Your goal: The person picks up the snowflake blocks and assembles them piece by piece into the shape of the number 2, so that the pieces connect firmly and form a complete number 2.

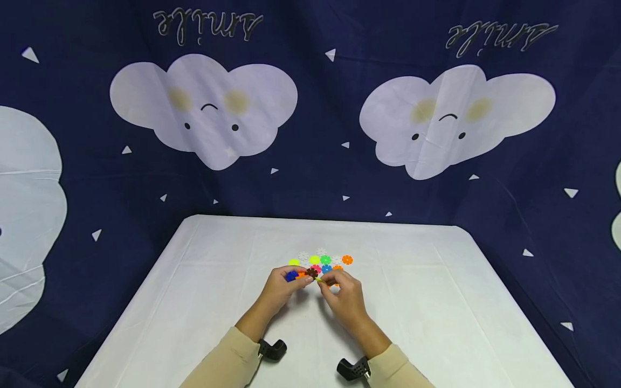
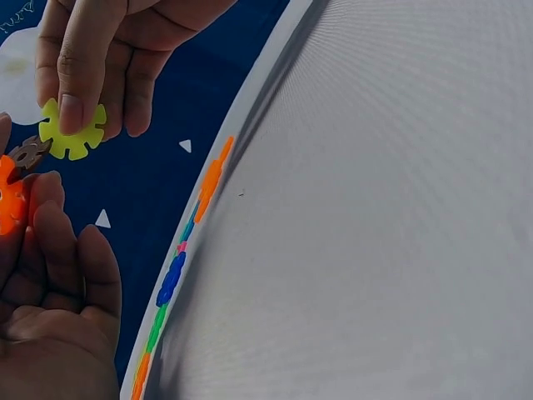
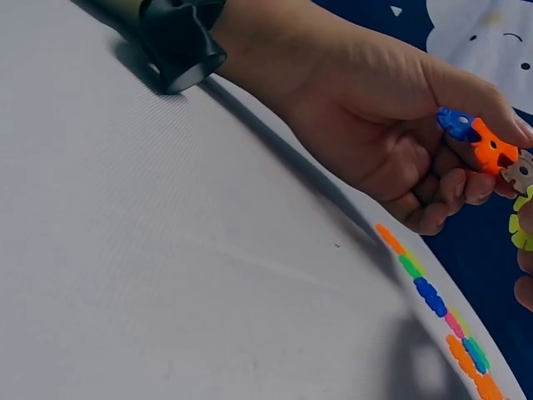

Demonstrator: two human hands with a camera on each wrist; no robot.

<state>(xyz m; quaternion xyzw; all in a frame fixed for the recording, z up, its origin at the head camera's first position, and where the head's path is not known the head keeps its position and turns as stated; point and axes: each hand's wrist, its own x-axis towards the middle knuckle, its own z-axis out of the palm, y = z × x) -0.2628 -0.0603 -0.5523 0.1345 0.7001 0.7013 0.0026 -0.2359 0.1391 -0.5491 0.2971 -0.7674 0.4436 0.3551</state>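
Note:
My left hand (image 1: 283,285) holds a short chain of notched discs: a blue disc (image 3: 457,123), an orange disc (image 3: 493,150) and a brown disc (image 1: 312,272) at its right end. In the right wrist view the left thumb presses along the orange disc. Between thumb and fingers my right hand (image 1: 346,296) pinches a yellow-green disc (image 2: 73,132), whose edge meets the brown disc (image 2: 30,153). Whether the two discs are locked together I cannot tell.
Loose notched discs lie on the white table (image 1: 412,302) just beyond the hands, among them a green one (image 1: 325,260), an orange one (image 1: 346,260) and a blue one (image 1: 326,268). A dark blue cloth (image 1: 310,183) with clouds hangs behind the table.

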